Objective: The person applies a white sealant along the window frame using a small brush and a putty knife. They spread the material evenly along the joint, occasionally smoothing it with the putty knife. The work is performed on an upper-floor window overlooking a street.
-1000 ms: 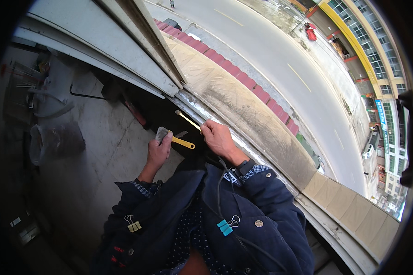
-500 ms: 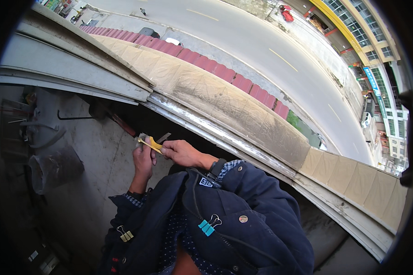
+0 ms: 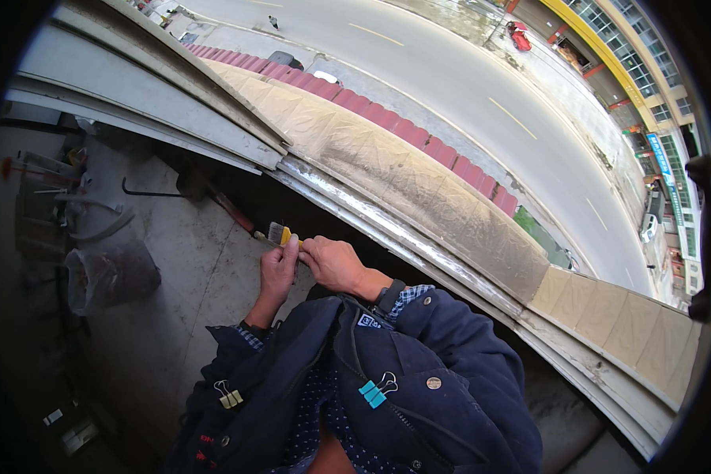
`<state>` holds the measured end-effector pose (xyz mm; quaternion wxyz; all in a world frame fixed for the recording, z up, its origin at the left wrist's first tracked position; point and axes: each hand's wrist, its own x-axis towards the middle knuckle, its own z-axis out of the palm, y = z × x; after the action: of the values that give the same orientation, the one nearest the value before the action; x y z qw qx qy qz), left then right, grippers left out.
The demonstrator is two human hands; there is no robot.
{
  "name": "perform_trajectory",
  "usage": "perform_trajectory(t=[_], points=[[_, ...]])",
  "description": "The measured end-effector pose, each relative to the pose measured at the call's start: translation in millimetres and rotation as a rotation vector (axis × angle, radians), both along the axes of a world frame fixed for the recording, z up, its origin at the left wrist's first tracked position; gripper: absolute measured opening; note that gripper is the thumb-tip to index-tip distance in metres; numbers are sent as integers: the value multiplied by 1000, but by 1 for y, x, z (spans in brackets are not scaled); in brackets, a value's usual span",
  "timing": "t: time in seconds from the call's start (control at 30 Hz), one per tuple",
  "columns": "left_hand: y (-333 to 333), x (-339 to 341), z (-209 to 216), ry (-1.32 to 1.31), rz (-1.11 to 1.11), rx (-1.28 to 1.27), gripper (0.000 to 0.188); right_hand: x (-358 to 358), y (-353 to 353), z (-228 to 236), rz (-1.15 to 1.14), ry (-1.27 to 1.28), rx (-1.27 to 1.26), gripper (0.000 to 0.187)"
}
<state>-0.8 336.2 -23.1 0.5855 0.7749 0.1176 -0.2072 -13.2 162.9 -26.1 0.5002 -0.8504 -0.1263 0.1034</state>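
My two hands meet in front of my chest, beside the window sill. Between them is a small paintbrush [image 3: 277,232] with grey bristles and a yellow body, its bristle end pointing up and to the left. My left hand [image 3: 276,272] is closed around it from below, with the thumb upright against it. My right hand [image 3: 336,265] is closed at the handle end, its fingertips touching my left thumb. Most of the handle is hidden by the fingers. A long tool with a red handle [image 3: 235,213] lies just beyond my left hand.
A metal window track [image 3: 387,229] runs diagonally past my right arm. Outside it are a beige awning [image 3: 387,174] and a street far below. To the left, a bent black rod [image 3: 152,193] and a cloudy plastic bag or bucket [image 3: 114,276] are on the pale floor.
The yellow tool between my hands has turned, so the brush bristles now show clearly. A thin grey blade-like piece beside it is out of sight. The whole view has shifted slightly.
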Motion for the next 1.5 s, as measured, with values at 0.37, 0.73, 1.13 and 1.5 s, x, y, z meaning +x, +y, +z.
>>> perform_trajectory(t=[0.37,0.73,1.13,1.5], points=[[8,-5,3,17,138,-76,49,11,-14,-1,-20,17,177,27],[22,-9,-11,114,152,-75,47,73,-22,9,-101,-388,-178,48],[43,-13,-20,134,158,-40,47,103,10,-15,-24,-410,-383,50],[46,-11,-30,100,65,4,47,120,28,-19,-13,-334,-409,35]])
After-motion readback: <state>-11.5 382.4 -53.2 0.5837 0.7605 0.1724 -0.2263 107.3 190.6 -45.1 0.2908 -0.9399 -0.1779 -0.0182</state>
